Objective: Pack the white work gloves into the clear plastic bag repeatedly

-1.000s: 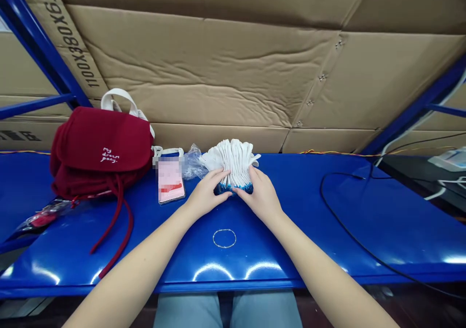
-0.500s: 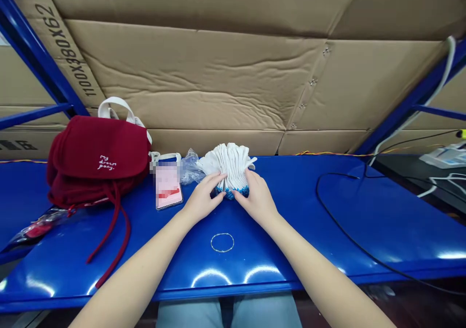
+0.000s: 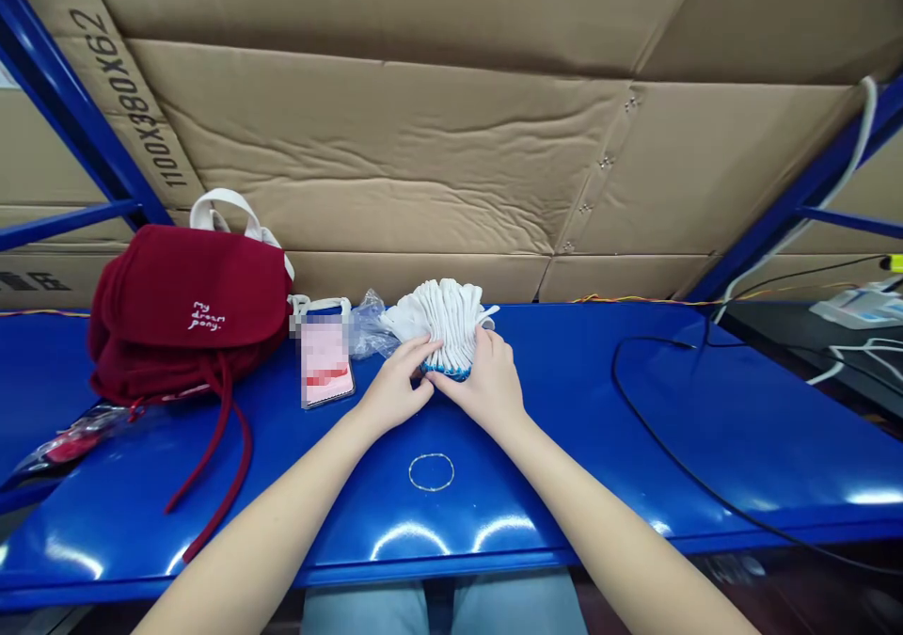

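Observation:
A bundle of white knitted work gloves with blue-edged cuffs stands on the blue table. The cuffs face me and the finger ends fan out at the back. My left hand grips the bundle's left side, while my right hand wraps round its right side. Both thumbs meet in front of the cuffs and cover part of the blue edging. A thin, pale ring, like a rubber band or a loop of string, lies flat on the table between my forearms.
At the left sits a dark red backpack with dangling straps. Beside it lie a phone-like card or case and crumpled clear plastic. A black cable curves over the right side. Cardboard forms the back wall.
My right hand has moved left, squeezing the gloves' cuff end narrower. Its thumb now reaches my left thumb. The pale ring stays in place.

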`<action>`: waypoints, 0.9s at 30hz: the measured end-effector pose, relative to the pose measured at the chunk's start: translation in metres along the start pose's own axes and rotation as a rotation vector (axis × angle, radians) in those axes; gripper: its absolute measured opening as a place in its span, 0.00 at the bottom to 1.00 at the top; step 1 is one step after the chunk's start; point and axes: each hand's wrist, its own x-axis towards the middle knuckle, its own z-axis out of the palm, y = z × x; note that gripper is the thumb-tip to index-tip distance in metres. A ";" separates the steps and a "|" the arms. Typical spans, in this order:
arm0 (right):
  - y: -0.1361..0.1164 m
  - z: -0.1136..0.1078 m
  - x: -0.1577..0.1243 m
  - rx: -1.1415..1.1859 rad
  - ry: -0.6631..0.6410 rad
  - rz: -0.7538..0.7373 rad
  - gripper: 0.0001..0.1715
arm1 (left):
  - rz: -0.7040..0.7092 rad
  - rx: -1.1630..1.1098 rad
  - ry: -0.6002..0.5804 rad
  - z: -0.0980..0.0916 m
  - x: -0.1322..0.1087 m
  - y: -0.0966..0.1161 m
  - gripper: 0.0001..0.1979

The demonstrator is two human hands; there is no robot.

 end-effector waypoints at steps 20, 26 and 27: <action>0.011 -0.001 0.002 0.045 -0.036 -0.040 0.38 | -0.166 -0.298 0.067 0.004 0.004 -0.007 0.22; 0.008 -0.002 0.001 0.092 -0.037 -0.044 0.38 | -0.246 -0.370 0.111 0.006 0.007 -0.002 0.23; 0.007 -0.002 0.001 0.107 -0.034 -0.051 0.39 | -0.264 -0.385 0.125 0.006 0.007 -0.001 0.23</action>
